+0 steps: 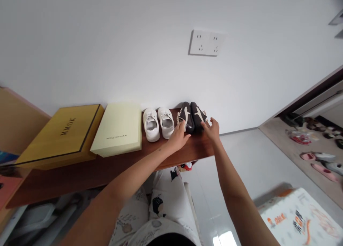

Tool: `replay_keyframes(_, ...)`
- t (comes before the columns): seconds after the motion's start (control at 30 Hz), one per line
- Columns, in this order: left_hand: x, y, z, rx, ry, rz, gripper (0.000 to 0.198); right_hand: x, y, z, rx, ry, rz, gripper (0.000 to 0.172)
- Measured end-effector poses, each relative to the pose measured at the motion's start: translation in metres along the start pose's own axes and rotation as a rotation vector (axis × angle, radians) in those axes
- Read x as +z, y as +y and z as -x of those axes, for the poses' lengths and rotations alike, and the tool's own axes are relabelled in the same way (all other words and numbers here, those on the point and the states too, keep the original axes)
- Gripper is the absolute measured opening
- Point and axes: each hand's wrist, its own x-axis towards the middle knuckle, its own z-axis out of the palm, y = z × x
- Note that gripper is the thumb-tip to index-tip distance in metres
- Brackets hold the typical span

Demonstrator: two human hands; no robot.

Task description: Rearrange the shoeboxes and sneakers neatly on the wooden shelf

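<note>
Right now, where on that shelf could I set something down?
The wooden shelf top is bare along its front edge, before the MMOK box, the MEIZHIYUAN box, the white sneakers and the dark shoes. Its back is crowded with these; the left hand and right hand reach across there.

White wall socket (205, 43), pink slippers (324, 172), printed package (301, 217)

The shoes (190, 121) are blackish brown with cream patches (187, 112), the sneakers (152, 134) white.
</note>
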Motion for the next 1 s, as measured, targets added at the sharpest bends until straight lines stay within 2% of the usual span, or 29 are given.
replay_keyframes(0.07,0.025,0.005,-0.013,-0.182,0.036,0.091,0.083,-0.007,0.021,-0.009,0.091,-0.118,-0.107,0.077)
replay_keyframes(0.17,0.047,0.003,-0.029,-0.37,0.059,0.131,0.081,-0.005,0.03,-0.015,0.071,-0.312,-0.237,0.069)
replay_keyframes(0.23,0.051,0.0,-0.037,-0.427,0.056,0.126,0.067,-0.001,0.026,-0.018,0.032,-0.367,-0.26,0.062)
replay_keyframes(0.33,0.045,-0.001,-0.046,-0.501,-0.006,0.076,0.049,-0.002,0.015,-0.026,-0.014,-0.411,-0.205,0.053)
replay_keyframes(0.4,0.037,0.003,-0.051,-0.474,-0.077,0.008,0.046,-0.008,0.007,-0.034,-0.039,-0.442,-0.028,0.046)
replay_keyframes(0.53,0.021,0.02,-0.061,-0.278,-0.228,-0.187,0.044,-0.025,-0.006,-0.046,-0.174,-0.518,0.493,0.038)
replay_keyframes(0.63,0.014,0.033,-0.067,-0.166,-0.355,-0.347,0.044,-0.032,-0.016,-0.046,-0.281,-0.57,0.749,0.035)
replay_keyframes(0.77,0.01,0.042,-0.074,-0.092,-0.467,-0.499,0.045,-0.032,-0.029,-0.041,-0.352,-0.602,0.888,0.033)
replay_keyframes(1.0,0.015,0.045,-0.082,-0.08,-0.494,-0.546,0.047,-0.019,-0.04,-0.038,-0.386,-0.624,0.931,0.036)
